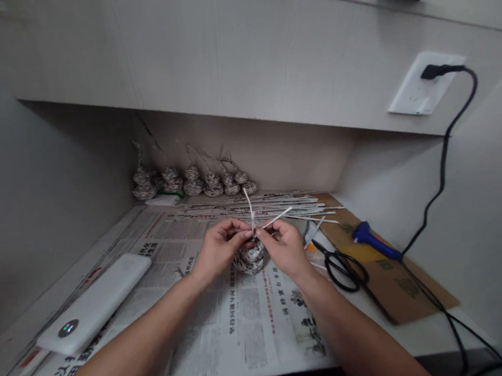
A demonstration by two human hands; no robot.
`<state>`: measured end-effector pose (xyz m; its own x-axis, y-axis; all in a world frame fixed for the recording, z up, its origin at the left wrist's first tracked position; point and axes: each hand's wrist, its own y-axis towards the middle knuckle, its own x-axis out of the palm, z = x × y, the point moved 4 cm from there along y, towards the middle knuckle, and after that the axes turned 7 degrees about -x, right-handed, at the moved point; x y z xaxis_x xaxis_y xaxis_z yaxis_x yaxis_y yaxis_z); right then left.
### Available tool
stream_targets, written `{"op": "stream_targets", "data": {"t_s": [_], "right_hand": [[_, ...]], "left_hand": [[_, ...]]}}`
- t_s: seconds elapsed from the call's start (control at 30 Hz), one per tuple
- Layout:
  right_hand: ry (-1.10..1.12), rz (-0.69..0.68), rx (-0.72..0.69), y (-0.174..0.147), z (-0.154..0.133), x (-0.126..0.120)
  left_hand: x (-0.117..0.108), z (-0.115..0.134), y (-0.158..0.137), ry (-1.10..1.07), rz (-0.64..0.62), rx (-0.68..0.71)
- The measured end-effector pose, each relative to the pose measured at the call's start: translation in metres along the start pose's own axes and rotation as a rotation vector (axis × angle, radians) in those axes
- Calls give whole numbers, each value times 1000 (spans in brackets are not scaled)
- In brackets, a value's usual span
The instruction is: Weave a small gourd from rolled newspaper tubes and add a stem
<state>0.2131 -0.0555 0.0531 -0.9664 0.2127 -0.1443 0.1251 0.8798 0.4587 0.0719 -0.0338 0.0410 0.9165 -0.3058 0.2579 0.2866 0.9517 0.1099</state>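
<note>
Between my two hands stands a woven paper gourd (250,260), its round body made of coiled, printed paper strips. My left hand (226,244) pinches at the top of the gourd from the left. From the right, my right hand (283,243) pinches at the same spot, thumb and fingertips closed. Two pale paper strips come out there: one paper strip (249,204) rises upright, the other paper strip (279,216) slants up to the right over my right hand. The fingers partly hide the gourd's neck.
Several finished woven gourds (193,183) line the back wall. Loose paper sticks (261,207) lie in front of them on newspaper (247,320). Black scissors (345,268), a blue glue gun (375,241) with its cord, and cardboard (407,291) are at right. A white power bank (98,302) lies left.
</note>
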Motion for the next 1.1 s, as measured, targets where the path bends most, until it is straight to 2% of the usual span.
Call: {"op": "stream_targets", "data": {"t_s": [0.13,0.3,0.4,0.57,0.8,1.0,1.1], "right_hand": [[-45,-40,20,0,-1,-2],[12,-178,8,1,-5,-3],[46,-239,48,0,-7,-3],[64,-260,78,-2,-6,-2],[50,-182,57,-1,-2,-2],[96,-240,29,-1,-14,0],[114,-194,57,-4,-15,0]], "left_hand": [[-3,1,2,-21,-14,-36],[-4,4,5,-44,-135,-113],[-6,2,5,-58,-193,-156],[-8,-3,3,-84,-217,-215],[-4,1,2,-69,-91,-172],[-3,4,1,-45,-49,-122],[-3,7,0,-2,-55,-72]]}}
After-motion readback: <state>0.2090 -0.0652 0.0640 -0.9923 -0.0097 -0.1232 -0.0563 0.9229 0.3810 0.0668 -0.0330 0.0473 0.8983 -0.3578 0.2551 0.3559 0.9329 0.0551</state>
